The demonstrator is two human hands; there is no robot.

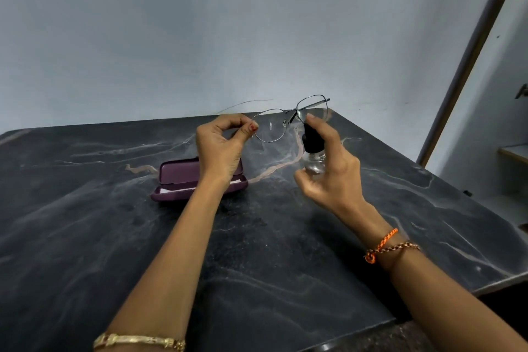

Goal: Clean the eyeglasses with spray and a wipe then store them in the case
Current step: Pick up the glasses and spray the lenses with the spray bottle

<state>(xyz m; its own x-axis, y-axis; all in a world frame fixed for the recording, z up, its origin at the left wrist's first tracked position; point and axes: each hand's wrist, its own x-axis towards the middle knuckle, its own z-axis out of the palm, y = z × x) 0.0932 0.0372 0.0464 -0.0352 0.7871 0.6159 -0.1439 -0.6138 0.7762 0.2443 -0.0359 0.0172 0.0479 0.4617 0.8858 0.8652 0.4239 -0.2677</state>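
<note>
Dark marble surface (85,237) holds an open purple case (183,180). Above it, the left hand (220,146) pinches the eyeglasses (288,120) by one rim; right hand (328,174) fingers wrap a spray bottle (313,151), forefinger on top. Spraying step; next, press the nozzle toward the lens.

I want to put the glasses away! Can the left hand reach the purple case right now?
Probably yes. The open purple case lies on the table just under the left hand with nothing between, but its fingers pinch the eyeglasses.
</note>
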